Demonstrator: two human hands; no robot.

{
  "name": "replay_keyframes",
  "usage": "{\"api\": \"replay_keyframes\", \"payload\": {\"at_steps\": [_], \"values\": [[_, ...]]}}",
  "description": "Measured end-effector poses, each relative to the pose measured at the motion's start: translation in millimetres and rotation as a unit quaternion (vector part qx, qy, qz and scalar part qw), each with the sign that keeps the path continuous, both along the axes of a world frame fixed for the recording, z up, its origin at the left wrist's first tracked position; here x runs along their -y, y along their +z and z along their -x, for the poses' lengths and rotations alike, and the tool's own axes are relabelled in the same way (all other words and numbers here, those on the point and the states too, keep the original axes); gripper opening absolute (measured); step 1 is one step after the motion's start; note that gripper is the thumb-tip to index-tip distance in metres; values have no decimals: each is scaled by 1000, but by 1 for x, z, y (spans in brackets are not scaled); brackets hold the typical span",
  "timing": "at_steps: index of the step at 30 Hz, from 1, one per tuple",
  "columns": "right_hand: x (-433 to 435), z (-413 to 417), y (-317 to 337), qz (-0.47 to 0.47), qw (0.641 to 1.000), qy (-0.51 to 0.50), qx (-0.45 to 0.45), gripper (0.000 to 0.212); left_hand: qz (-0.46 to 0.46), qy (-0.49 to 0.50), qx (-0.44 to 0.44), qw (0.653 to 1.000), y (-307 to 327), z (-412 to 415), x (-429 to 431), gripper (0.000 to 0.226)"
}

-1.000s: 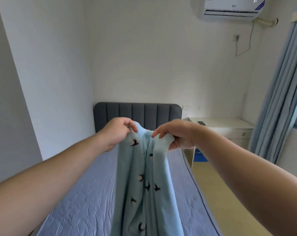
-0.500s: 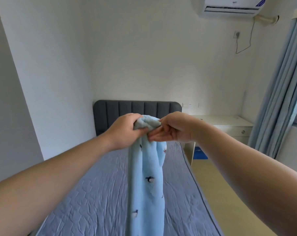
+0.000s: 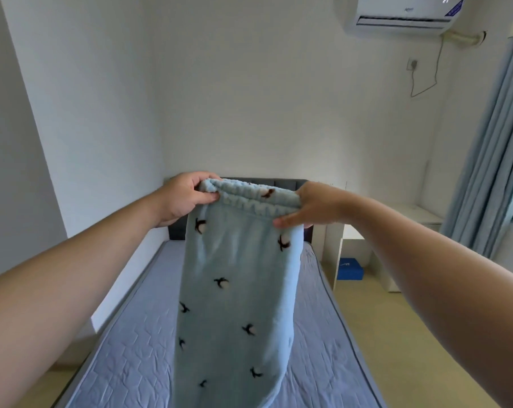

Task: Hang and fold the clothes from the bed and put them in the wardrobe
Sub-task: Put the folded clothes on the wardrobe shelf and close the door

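Hanging full length over the bed (image 3: 125,363), the pale blue fleece trousers (image 3: 237,290) w/ small dark prints are held up in the air by their elastic waistband (image 3: 249,198), stretched btwn both hands. Left hand (image 3: 184,198) has fingers curled over the band's left end, thumb pinching below; right hand (image 3: 311,207) pinches the right end, thumb in front, fingers behind. Prob light, soft & floppy, not slippery, so best gripped at waistband corners, then hems for folding

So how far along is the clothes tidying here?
Done: no other clothes show on the grey-blue quilted bed. In hand: left hand and right hand hold light blue bird-print fleece trousers by the waistband, hanging unfolded. Left: folding them and reaching the wardrobe, out of view.
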State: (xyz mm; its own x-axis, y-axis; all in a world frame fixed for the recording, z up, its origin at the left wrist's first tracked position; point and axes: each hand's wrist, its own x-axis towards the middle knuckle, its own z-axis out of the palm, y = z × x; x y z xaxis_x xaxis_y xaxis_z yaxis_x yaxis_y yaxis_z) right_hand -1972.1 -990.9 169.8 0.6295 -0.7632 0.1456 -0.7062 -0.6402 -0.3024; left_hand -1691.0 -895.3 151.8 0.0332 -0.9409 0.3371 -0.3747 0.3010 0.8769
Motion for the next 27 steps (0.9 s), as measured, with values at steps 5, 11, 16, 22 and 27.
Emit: {"api": "replay_keyframes", "payload": {"at_steps": [5,11,16,22,27], "values": [[2,-7,2,-185,966,71,168,39,-3,24,16,1000,8,-8,3,33],[16,-11,4,-308,923,127,191,63,-140,-44,10,989,16,-26,4,38],[38,-23,5,-371,925,81,30,46,-257,-45,83,962,9,-29,26,33],[80,-55,-15,-274,959,-36,-61,21,-316,32,179,931,-23,-32,88,30],[134,-99,-60,-256,960,-112,25,26,-245,161,370,882,-63,-41,160,8]]}}
